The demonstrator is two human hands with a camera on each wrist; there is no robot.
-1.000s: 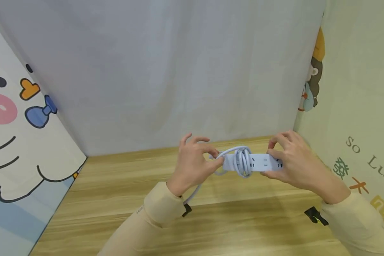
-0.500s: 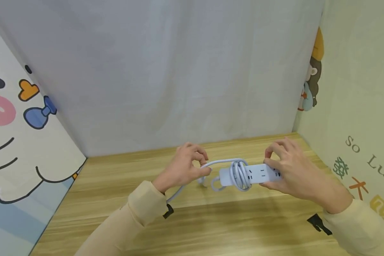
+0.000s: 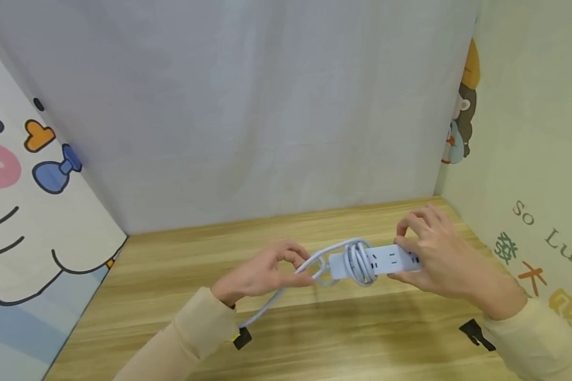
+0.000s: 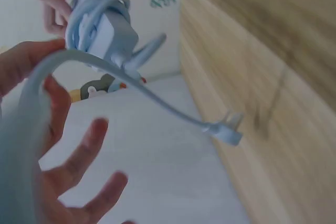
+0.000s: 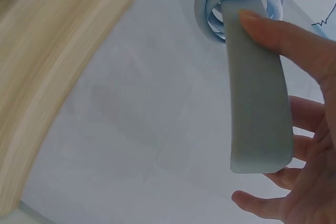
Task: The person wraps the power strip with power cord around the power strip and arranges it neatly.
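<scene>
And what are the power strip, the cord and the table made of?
The power strip looks like hard plastic with a smooth, dull finish: it has neat slots and a stiff, straight body.
The cord seems to have a smooth, rubbery plastic skin, since it bends into round loops.
The table shows streaky grain, so wood or a wood-look covering; I can't tell which.

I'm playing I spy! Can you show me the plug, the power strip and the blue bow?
Plug (image 4: pixel 227 134): left wrist view, its body.
Power strip (image 3: pixel 383 259): head view, its socket face.
Blue bow (image 3: pixel 51 177): head view, its larger loop.
</scene>
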